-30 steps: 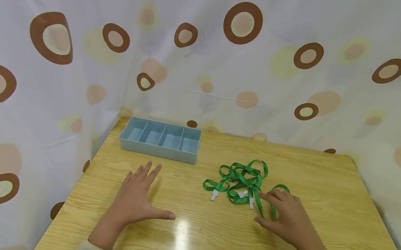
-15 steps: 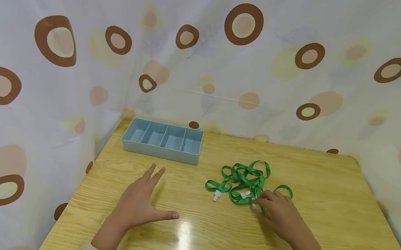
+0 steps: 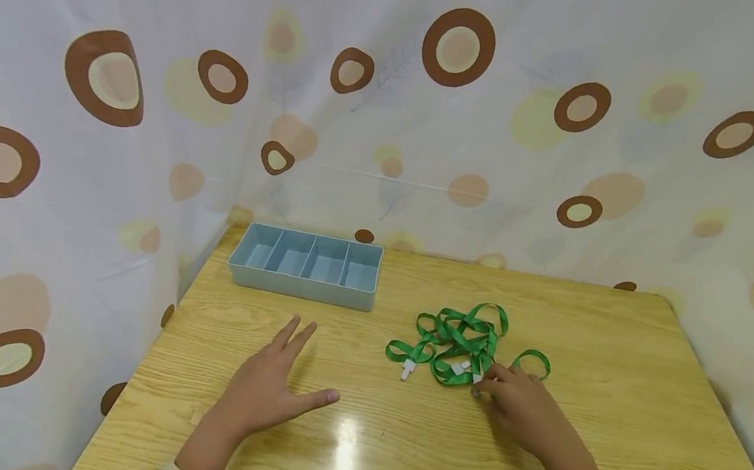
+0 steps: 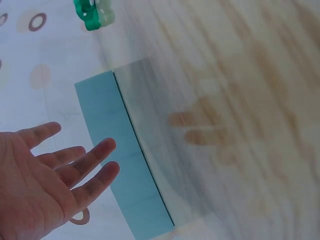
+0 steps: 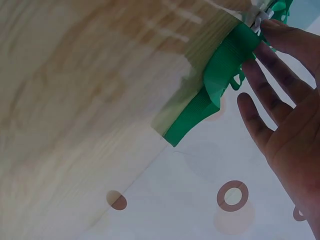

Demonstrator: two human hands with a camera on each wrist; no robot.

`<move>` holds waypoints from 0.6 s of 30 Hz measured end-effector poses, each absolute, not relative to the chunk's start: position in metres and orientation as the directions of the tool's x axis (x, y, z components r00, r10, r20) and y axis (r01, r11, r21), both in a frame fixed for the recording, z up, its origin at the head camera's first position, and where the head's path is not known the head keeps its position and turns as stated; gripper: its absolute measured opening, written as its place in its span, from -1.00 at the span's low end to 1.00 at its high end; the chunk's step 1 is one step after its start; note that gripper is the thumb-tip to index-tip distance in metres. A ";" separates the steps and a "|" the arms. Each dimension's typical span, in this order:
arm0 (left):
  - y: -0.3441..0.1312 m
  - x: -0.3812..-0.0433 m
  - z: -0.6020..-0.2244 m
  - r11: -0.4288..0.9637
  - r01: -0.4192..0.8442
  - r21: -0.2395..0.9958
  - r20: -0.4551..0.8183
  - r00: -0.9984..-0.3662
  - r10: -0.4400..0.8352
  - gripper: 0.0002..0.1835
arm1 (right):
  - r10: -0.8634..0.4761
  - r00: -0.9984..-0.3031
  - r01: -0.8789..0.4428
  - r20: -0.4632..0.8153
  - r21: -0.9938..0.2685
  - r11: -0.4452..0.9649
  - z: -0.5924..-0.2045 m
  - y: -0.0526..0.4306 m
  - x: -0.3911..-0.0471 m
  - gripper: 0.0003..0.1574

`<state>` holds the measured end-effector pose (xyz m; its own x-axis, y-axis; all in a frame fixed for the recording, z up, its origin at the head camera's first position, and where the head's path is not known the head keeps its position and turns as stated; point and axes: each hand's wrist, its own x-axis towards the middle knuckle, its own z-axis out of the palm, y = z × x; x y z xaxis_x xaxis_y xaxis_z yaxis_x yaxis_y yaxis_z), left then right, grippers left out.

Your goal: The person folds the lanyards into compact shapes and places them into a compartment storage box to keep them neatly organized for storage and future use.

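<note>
In the head view, at lower left, left hand (image 3: pixel 257 392) held out over the wooden table (image 3: pixel 615 355), forearm slanting up from the bottom edge, fingers straight, thumb stretched wide to the right. Above it, left of centre, blue four-compartment tray (image 3: pixel 301 286). Right of centre, green lanyards (image 3: pixel 474 344) in a tangled heap, with right hand (image 3: pixel 525 407) angled in from lower right, fingertips down at a white clip (image 3: pixel 477 379).

In the left wrist view, palm at lower left, four fingers apart and pointing right, in front of the tray's wall.

In the right wrist view, palm at the right edge, thumb against the clip at upper right, lower fingers spread. Impossible to tell pinch from mere touch.
</note>
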<state>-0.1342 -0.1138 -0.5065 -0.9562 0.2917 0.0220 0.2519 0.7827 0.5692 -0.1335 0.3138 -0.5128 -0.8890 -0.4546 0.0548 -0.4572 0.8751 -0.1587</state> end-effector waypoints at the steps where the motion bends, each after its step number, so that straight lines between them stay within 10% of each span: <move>1: -0.113 -0.134 -0.507 0.782 0.251 0.571 0.021 -0.956 0.292 0.19 | -0.455 -0.889 -0.457 0.055 -0.155 0.876 -0.513 0.313 -0.133 -0.65; 18: -0.102 -0.134 -0.507 0.758 0.266 0.596 0.013 -0.947 0.322 0.12 | -0.474 -0.871 -0.486 0.128 -0.097 0.868 -0.514 0.308 -0.134 -0.66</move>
